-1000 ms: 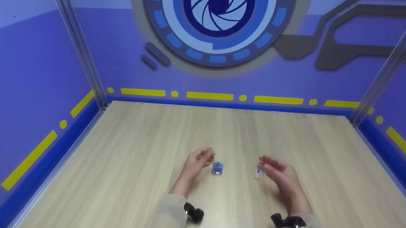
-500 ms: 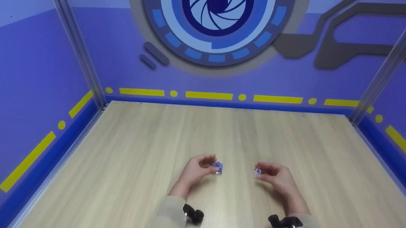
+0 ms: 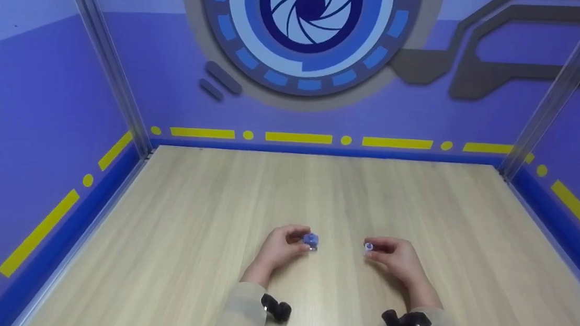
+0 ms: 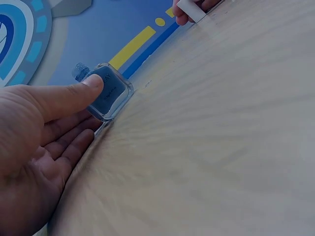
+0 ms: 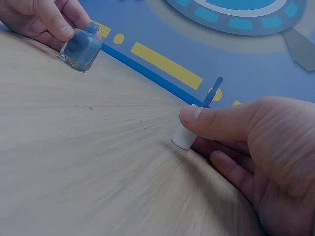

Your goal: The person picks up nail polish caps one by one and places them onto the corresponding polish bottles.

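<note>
Near the middle of the table my left hand [image 3: 278,246] pinches a small square nail polish bottle [image 4: 112,93] between thumb and fingers. The glass bottle holds blue polish, and its threaded neck is uncapped. My right hand [image 3: 396,255] pinches a white nail polish cap [image 5: 183,136], top end down. From the cap a blue-coated brush [image 5: 213,92] points upward in the right wrist view. Bottle and cap are a short way apart, the bottle on the left. Fingers behind each thing are partly hidden.
The wood-grain table [image 3: 203,192] is bordered by a printed blue back wall [image 3: 394,114] and side walls. Metal corner posts [image 3: 105,57] stand at the back left and back right. Each wrist bears a black camera [image 3: 276,308].
Both hands have come slightly nearer the person and closed their fingers, the left on the nail polish bottle, the right on the white brush cap. Over the last half second they barely move.
</note>
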Available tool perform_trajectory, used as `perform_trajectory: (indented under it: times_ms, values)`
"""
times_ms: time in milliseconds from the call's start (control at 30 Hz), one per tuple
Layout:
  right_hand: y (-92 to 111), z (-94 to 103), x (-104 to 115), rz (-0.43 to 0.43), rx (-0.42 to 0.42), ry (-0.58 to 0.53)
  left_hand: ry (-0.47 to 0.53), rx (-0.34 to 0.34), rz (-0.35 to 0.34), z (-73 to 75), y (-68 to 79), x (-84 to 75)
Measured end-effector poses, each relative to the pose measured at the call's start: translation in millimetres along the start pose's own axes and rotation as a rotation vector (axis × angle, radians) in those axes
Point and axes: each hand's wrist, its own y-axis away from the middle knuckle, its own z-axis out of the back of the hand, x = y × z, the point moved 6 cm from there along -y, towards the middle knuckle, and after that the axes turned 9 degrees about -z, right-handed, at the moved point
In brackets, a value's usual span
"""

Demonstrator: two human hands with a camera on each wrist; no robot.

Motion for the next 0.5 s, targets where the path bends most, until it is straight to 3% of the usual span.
perform_trajectory:
  times_ms: [500]
  values:
    - [-0.3, -0.4, 0.2, 0.013, -0.003, 0.011, -0.088, -0.001, 0.028, -1.1, -0.5, 0.1]
